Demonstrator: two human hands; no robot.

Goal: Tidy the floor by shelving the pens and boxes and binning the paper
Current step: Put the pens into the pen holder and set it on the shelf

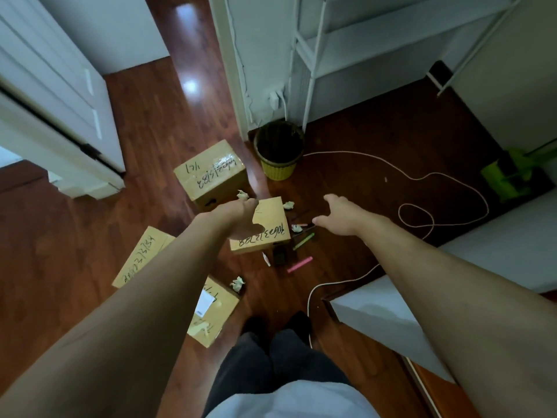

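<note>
Beside shelf, yellow bin, contents unclear

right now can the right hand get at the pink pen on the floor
Probably yes: the right hand is open and holds nothing, and the pink pen lies on bare floor below it, nothing covering it.

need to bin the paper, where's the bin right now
In the head view the bin stands on the floor at centre, by the wall corner, just right of the farthest box.
</note>
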